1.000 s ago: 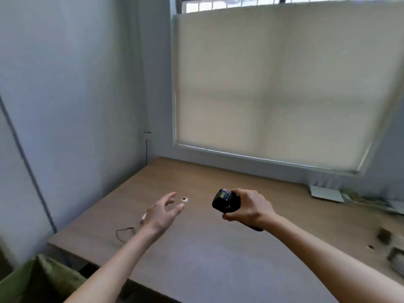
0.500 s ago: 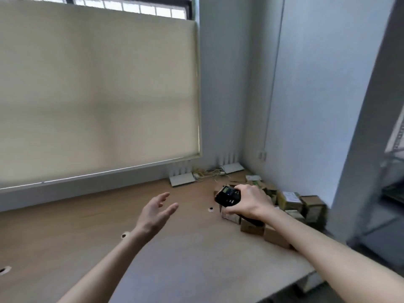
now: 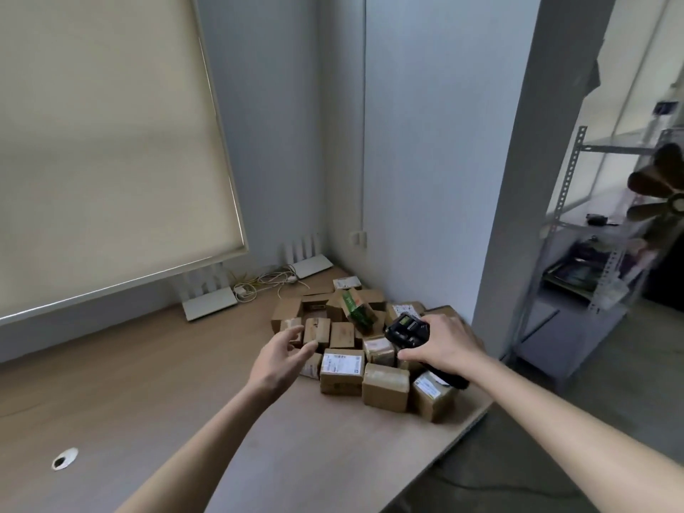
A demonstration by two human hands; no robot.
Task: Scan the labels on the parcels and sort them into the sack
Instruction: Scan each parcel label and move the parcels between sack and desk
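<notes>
1. Tabletop [image 3: 155, 394] first: we see a pale wooden desk running from the left edge to the corner of the room, with a small round grommet hole [image 3: 64, 458] near its front left.
2. Covering the window above the desk is a cream roller blind [image 3: 103, 142], pulled down close to the desk's back edge.
3. Off to the right, beyond a white pillar, we make out a metal shelving unit [image 3: 592, 231] with blurred items on its shelves; what they are we cannot tell.
4. Heaped in the desk's far right corner are the parcels [image 3: 385, 386], small brown cardboard boxes touching and overlapping one another. One at the front, the labelled box [image 3: 341, 369], shows a white printed label on its top face. A green-printed carton [image 3: 357, 309] lies tilted on the pile further back.
5. Against the back wall we see two flat white routers [image 3: 209, 303] with upright antennas, and a tangle of pale cables [image 3: 262, 281] between them.
6. Our left hand [image 3: 279, 359] hovers over the near left edge of the pile with fingers spread and relaxed, holding nothing; whether a fingertip touches a box we cannot tell.
7. Our right hand [image 3: 442, 346] is wrapped around a black handheld scanner [image 3: 407, 329], which sits above the right side of the pile with its small screen facing up.
8. No sack appears in this view.
</notes>
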